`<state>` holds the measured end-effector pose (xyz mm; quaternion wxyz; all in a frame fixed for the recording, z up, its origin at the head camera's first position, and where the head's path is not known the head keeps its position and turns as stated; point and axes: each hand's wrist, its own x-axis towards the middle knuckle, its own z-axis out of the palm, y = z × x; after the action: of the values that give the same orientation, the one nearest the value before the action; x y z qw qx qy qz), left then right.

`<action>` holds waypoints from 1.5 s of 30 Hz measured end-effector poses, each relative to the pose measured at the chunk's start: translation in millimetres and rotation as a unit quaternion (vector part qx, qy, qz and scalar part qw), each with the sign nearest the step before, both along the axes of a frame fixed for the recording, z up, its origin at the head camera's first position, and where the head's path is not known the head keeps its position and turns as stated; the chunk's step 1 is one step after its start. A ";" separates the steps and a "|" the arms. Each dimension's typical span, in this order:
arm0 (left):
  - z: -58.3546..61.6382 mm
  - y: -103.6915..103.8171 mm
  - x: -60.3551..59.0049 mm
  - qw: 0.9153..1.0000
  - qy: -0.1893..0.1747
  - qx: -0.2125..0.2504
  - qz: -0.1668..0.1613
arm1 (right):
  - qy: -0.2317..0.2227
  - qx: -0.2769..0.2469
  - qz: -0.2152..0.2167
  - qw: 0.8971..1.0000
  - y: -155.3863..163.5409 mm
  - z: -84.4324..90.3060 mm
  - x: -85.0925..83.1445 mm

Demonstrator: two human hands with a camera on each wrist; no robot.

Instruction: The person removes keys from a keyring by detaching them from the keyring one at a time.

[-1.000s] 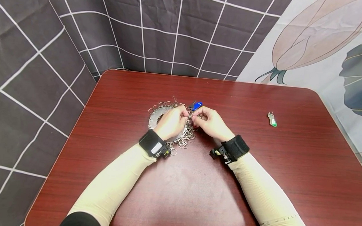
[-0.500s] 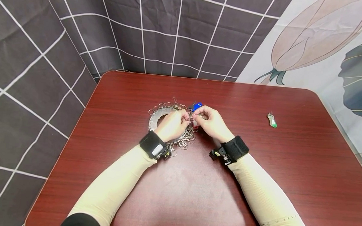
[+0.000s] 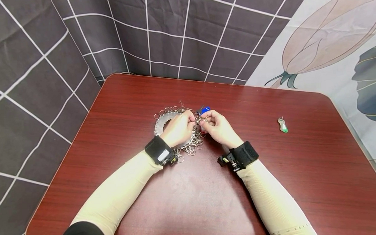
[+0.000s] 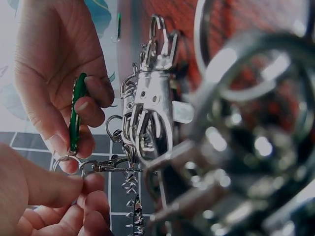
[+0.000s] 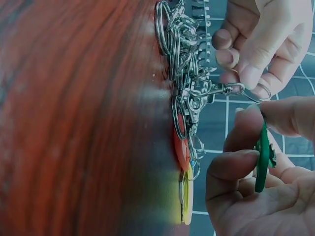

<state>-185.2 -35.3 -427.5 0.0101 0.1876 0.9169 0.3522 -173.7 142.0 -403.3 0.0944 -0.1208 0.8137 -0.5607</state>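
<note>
Green key tag: the right hand (image 3: 217,127) pinches a green key tag (image 5: 262,160) between thumb and forefinger, over the middle of the tabletop (image 3: 270,170), just beside the metal disc.
Clasp: the left hand (image 3: 177,127) pinches a small clasp (image 4: 106,166) that hangs from the disc; a thin split ring (image 5: 251,93) lies where the two hands meet.
Metal disc: a flat metal disc (image 3: 163,120) fringed with key rings and clasps lies under the left hand; a blue tag (image 3: 204,110) shows at its far edge.
Risk: I judge the thin ring could slip out of the clasp, since both grips are fingertip pinches on small, smooth metal; neighbouring clasps could also snag it.
Pose: both forearms rest low, wrists turned inward, fingertips nearly touching.
Further out: a second green key (image 3: 282,124) lies well apart to the right.
</note>
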 end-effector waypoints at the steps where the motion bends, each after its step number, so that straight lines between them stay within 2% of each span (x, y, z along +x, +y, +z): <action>1: 0.1 0.0 0.1 1.000 0.006 0.004 0.000 | 0.003 0.009 0.002 1.000 -0.4 0.4 0.6; 5: -0.4 0.2 -0.3 1.000 0.021 0.013 0.005 | 0.018 0.046 0.012 0.999 -1.5 3.1 3.9; 9: -1.4 0.7 -1.1 1.000 0.023 0.015 0.008 | 0.017 0.061 0.022 0.998 -2.0 5.3 6.2; 17: -0.2 0.6 -0.6 1.000 0.021 0.011 0.009 | 0.009 0.045 0.019 0.999 -2.1 4.4 5.9; 28: 1.6 -0.3 -0.2 1.000 -0.002 -0.006 -0.012 | 0.022 0.021 0.003 1.000 -2.6 6.6 5.6; 35: 1.7 1.8 -0.3 0.999 0.000 -0.021 -0.029 | 0.019 0.001 -0.006 1.000 -1.9 4.8 3.9; 45: 0.3 1.6 0.6 0.999 -0.016 -0.029 -0.012 | 0.019 -0.001 -0.010 1.000 -0.7 2.1 1.4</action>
<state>-184.6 -33.7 -427.2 0.0344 0.1923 0.9241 0.3285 -172.4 141.3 -401.2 0.0728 -0.1236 0.8157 -0.5604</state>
